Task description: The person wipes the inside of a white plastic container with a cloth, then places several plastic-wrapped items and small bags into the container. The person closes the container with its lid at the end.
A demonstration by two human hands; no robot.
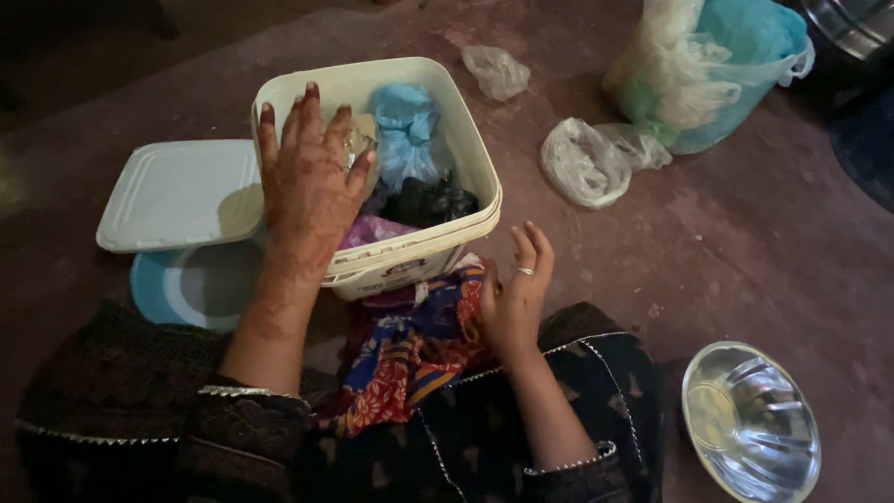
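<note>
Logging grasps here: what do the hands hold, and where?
Nothing clearly held. Left hand spreads open over the cream tub; right hand rests open on patterned cloth.

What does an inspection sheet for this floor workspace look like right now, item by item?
Surface: reddish-brown floor, dim light.
Job's things: open cream plastic tub holding blue bag, black bag and other small bags; cream lid beside it on a blue plate.
Clutter: clear plastic bags, large bag bundle, metal bowl, colourful cloth on lap.
Hands: left hand spread over the tub; right hand open, beside the tub's front.
Cables: nothing seen.
Surroundings: metal vessel edge top right.
</note>
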